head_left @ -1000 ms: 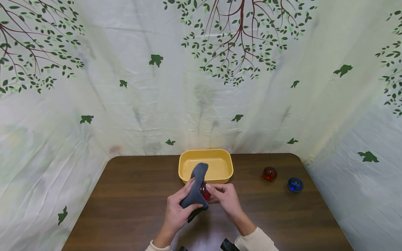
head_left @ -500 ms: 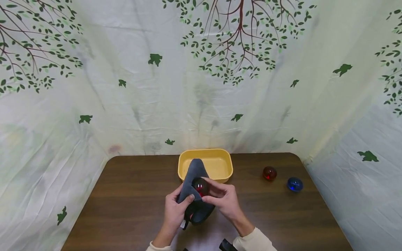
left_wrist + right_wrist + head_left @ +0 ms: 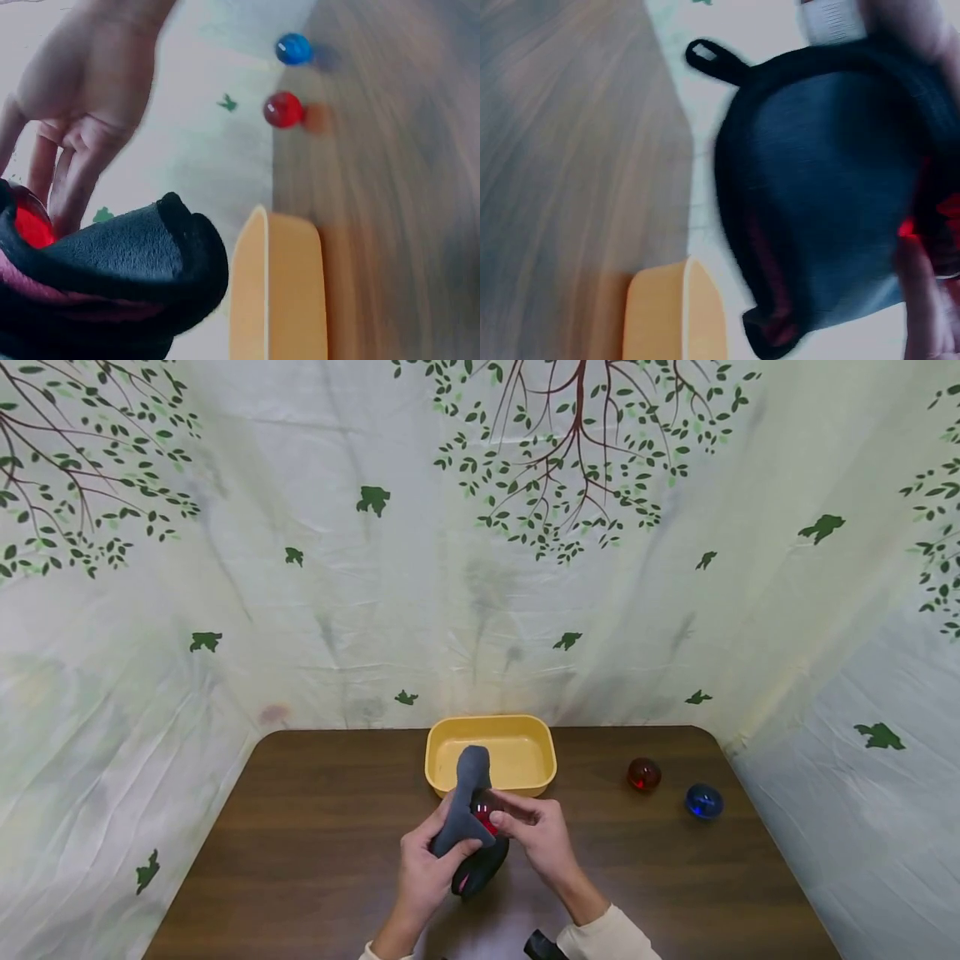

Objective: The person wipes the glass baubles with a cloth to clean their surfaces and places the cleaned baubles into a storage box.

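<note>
My left hand [image 3: 422, 864] grips a folded grey cloth [image 3: 453, 827] with black edging, its thumb on the near fold. Pressed against the cloth is a clear red ball [image 3: 483, 810], pinched between the thumb and fingers of my right hand [image 3: 549, 842]. In the left wrist view, the ball [image 3: 28, 216] sits partly hidden behind the cloth's thick rim [image 3: 206, 255], where a pink strip shows. A hanging loop [image 3: 712, 61] and a white tag [image 3: 832, 21] stand out on the cloth in the right wrist view.
Just beyond my hands, a yellow tub [image 3: 528, 758] stands at the table's back edge. A second red ball [image 3: 644, 774] and a blue ball [image 3: 704, 801] lie on the brown table [image 3: 322, 827] to the right. A leaf-printed curtain [image 3: 480, 635] hangs behind.
Both hands turn the cloth against the red ball: it opens wider half a second ago, then tilts back upright and narrower. The right fingers shift round the ball. The loose balls and tub stay put.
</note>
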Tool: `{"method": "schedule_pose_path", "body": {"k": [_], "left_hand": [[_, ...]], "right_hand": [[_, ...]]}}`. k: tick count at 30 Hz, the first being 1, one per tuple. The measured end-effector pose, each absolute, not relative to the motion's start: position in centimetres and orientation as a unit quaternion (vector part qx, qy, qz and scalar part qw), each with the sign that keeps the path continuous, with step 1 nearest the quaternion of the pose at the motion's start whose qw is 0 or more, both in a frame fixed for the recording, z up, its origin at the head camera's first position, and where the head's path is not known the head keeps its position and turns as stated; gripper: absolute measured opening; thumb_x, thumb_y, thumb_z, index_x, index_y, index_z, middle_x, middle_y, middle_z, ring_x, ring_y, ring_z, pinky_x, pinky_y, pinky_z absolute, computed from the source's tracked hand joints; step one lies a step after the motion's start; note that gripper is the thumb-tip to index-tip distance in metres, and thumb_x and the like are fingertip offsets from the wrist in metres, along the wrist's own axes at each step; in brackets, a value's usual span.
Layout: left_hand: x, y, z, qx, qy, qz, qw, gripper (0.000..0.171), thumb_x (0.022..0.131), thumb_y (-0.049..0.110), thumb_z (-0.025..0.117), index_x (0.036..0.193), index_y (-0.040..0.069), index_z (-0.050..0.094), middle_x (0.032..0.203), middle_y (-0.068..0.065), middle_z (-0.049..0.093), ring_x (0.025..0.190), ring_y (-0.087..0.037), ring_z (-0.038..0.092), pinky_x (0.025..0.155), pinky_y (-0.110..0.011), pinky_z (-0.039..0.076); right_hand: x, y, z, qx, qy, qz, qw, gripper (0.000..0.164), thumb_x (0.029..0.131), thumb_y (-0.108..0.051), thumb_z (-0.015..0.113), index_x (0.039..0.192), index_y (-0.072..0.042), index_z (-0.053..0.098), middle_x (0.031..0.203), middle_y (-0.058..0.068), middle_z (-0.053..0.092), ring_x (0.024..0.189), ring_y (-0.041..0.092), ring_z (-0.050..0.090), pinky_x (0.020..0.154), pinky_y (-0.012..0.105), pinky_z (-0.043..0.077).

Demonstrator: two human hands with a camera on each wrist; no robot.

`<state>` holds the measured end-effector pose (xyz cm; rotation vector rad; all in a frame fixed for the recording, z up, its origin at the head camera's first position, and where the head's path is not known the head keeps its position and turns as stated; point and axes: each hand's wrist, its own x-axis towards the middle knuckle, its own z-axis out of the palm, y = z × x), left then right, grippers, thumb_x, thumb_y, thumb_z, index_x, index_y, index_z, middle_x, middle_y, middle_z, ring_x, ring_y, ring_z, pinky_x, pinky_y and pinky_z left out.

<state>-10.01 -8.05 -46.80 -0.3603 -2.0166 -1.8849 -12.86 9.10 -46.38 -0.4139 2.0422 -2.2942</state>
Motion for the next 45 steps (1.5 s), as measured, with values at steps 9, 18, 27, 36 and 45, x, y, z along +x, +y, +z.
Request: {"method": "schedule_pose_path", "body": {"k": [9,18,27,36,45], "left_hand": [[-10.6,-8.3,-47.5,-0.228,-0.754,-0.551,0.275,0.07,0.061,-0.002,0.087,0.126,-0.003,0.061,0.128,-0.02,0.059,0.115,-0.028,0.058,0.098,-0.014,0.04],[-9.8,-8.0,-45.9,-0.003,-0.618,-0.781,0.085,0.055,0.086,-0.005,0.067,0.136,-0.012,0.045,0.121,-0.014,0.065,0.1,-0.008,0.065,0.084,-0.024,0.053],[-9.6,-7.4,-45.8,0.018,-0.578,-0.813,0.071,0.05,0.09,-0.004,0.062,0.134,-0.016,0.043,0.111,-0.001,0.067,0.099,-0.011,0.065,0.082,-0.026,0.054],[-10.1,-8.3,-45.3,-0.034,-0.616,-0.784,0.07,0.049,0.086,-0.007,0.065,0.131,-0.017,0.047,0.105,0.008,0.07,0.093,-0.01,0.066,0.08,-0.024,0.055],[-10.0,-7.7,-44.8,-0.023,-0.627,-0.776,0.062,0.046,0.087,-0.004,0.066,0.131,-0.012,0.052,0.11,-0.005,0.069,0.095,-0.012,0.065,0.082,-0.025,0.055]], "right_hand": [[-13.3,9.4,-45.3,-0.114,0.676,-0.721,0.102,0.034,0.095,-0.016,0.062,0.113,0.012,0.065,0.101,0.023,0.07,0.08,0.017,0.071,0.072,0.035,0.058],[-12.9,9.6,-45.3,-0.229,0.696,-0.681,0.022,0.049,0.083,-0.003,0.074,0.128,0.005,0.058,0.114,0.022,0.065,0.089,0.016,0.066,0.08,0.029,0.056],[-11.1,6.8,-46.8,-0.191,0.665,-0.694,-0.2,0.047,0.073,0.011,0.077,0.118,0.007,0.064,0.117,0.023,0.062,0.11,0.015,0.06,0.09,0.028,0.051],[-12.3,8.1,-46.5,-0.296,0.639,-0.686,-0.18,0.05,0.076,0.015,0.071,0.124,0.013,0.057,0.121,0.029,0.058,0.115,0.02,0.059,0.092,0.031,0.05],[-12.3,7.6,-46.8,-0.288,0.659,-0.648,-0.249,0.055,0.07,0.018,0.075,0.123,0.014,0.058,0.119,0.031,0.06,0.115,0.019,0.059,0.09,0.028,0.051]]}}
